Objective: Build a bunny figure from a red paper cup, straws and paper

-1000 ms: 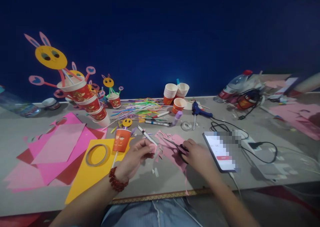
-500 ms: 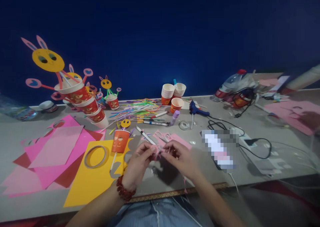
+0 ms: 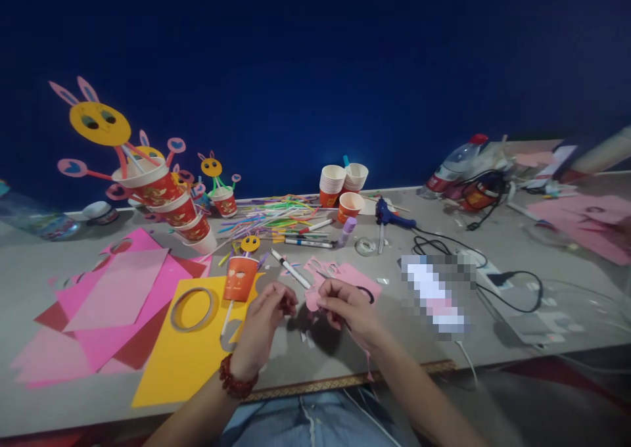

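Observation:
My right hand point(image 3: 352, 310) pinches a small pink paper piece point(image 3: 312, 298) between thumb and fingertips, a little above the table. To its left, my left hand point(image 3: 266, 319) is apart from the paper, its fingers curled in; whatever they may hold is too small or hidden to make out. Behind the hands lie pink paper scraps point(image 3: 352, 277) and scissors point(image 3: 365, 294), partly covered by my right hand. A white marker point(image 3: 290, 267) points toward the pink piece. An orange paper cup figure point(image 3: 240, 279) with a yellow face lies left of my left hand.
Yellow card point(image 3: 172, 348) with a tape roll point(image 3: 192, 309) on it and pink sheets point(image 3: 116, 296) cover the left. Stacked cup figures point(image 3: 170, 194) stand behind. Straws point(image 3: 276, 213), a glue gun point(image 3: 392, 217) with its cord and a pixelated device point(image 3: 436, 299) lie farther back and right.
My left hand has come away from the pink paper piece and moved left. My right hand keeps hold of the piece. The whole view has shifted slightly.

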A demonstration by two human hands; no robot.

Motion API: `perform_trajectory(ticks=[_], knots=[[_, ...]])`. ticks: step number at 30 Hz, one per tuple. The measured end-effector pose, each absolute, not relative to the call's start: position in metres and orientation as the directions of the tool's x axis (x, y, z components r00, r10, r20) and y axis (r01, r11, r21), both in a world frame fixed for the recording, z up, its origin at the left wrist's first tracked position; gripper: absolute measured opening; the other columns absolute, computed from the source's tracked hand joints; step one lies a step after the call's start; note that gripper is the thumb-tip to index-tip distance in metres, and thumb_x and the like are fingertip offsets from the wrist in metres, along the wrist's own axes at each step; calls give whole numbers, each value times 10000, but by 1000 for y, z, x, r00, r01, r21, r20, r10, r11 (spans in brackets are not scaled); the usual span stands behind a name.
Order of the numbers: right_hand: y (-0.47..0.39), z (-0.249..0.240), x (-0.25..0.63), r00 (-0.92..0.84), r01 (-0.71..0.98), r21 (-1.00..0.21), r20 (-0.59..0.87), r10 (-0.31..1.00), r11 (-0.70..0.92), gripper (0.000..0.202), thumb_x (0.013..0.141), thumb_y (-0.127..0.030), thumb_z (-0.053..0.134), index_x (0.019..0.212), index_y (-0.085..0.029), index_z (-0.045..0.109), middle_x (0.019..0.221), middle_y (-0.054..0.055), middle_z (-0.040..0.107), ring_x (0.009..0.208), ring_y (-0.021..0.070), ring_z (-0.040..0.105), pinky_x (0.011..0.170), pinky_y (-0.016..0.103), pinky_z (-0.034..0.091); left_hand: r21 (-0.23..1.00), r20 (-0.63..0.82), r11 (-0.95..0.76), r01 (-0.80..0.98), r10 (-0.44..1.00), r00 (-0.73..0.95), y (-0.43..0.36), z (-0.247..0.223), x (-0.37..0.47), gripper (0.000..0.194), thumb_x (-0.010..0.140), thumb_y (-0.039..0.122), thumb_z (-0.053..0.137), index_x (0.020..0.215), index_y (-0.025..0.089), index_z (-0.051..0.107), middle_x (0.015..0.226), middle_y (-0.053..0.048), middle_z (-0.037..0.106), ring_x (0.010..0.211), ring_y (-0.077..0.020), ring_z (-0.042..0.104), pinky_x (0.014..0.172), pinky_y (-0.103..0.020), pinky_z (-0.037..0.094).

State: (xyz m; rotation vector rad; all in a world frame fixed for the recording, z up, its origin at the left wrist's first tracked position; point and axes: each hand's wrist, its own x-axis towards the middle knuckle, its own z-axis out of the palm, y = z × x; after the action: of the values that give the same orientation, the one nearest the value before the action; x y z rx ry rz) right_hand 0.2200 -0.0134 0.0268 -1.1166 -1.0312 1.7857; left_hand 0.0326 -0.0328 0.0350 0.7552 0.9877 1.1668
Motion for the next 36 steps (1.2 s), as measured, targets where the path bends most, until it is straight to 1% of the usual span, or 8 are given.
perform_trajectory(ticks=[4, 6, 10, 19, 25, 30, 33, 36], knots=[[-15, 32, 216, -330, -125, -924, -306, 893, -363, 299, 698, -383, 779, 735, -183, 559, 591, -66, 540, 421, 52, 427, 391, 167, 324, 958, -206, 253, -134, 935, 289, -29, 45, 31, 278, 863, 434, 647, 798, 164, 661, 762, -16, 627, 740, -150, 557, 711, -261, 439], [-15, 32, 216, -347, -95, -938, -283, 894, -334, 301, 715, -405, 774, 744, -180, 576, 597, -65, 535, 431, 55, 441, 401, 169, 345, 963, -215, 254, -85, 923, 318, -28, 46, 33, 267, 827, 424, 696, 786, 163, 654, 744, -9, 631, 713, -143, 560, 686, -251, 438], [-17, 28, 216, -339, -118, -950, -235, 911, -289, 359, 795, -517, 702, 744, -188, 568, 575, -62, 517, 447, 75, 463, 409, 182, 364, 954, -229, 268, -136, 941, 248, -28, 38, 38, 274, 804, 428, 718, 760, 171, 635, 689, 13, 603, 649, -127, 539, 645, -241, 434], [-20, 20, 212, -338, 54, -991, -134, 931, -123, 444, 818, -614, 658, 740, -196, 529, 617, -51, 504, 456, 76, 449, 422, 203, 365, 953, -238, 267, -142, 952, 192, -32, 20, 39, 277, 786, 421, 748, 785, 167, 637, 690, 12, 604, 656, -125, 545, 642, -236, 426], [-18, 12, 215, -391, 116, -988, -143, 909, -106, 401, 850, -584, 631, 787, -194, 565, 631, -45, 523, 454, 88, 469, 425, 209, 373, 962, -246, 262, -72, 952, 181, -30, 23, 30, 271, 804, 431, 704, 764, 170, 642, 649, 14, 591, 632, -126, 531, 608, -231, 395], [-6, 8, 225, -330, 211, -978, -75, 941, -4, 278, 890, -456, 633, 838, -184, 647, 739, 13, 678, 622, 147, 610, 570, 245, 444, 966, -259, 260, 6, 959, 118, -25, 18, 16, 272, 801, 446, 709, 818, 180, 654, 620, 16, 606, 576, -124, 530, 556, -224, 377], [2, 11, 227, -383, 291, -956, -95, 919, 23, 236, 897, -421, 632, 885, -190, 676, 793, 25, 732, 703, 177, 668, 629, 258, 459, 978, -166, 153, 142, 982, 87, -22, 13, 8, 240, 831, 426, 687, 846, 188, 660, 697, -6, 647, 620, -144, 583, 577, -234, 414], [7, 17, 220, -422, 474, -874, -117, 899, 109, 199, 912, -384, 613, 854, -207, 681, 726, 7, 730, 713, 180, 670, 624, 245, 428, 928, -5, -27, 371, 996, 86, -21, 3, 3, 151, 892, 348, 606, 903, 206, 658, 819, -30, 689, 723, -178, 640, 665, -267, 472]])
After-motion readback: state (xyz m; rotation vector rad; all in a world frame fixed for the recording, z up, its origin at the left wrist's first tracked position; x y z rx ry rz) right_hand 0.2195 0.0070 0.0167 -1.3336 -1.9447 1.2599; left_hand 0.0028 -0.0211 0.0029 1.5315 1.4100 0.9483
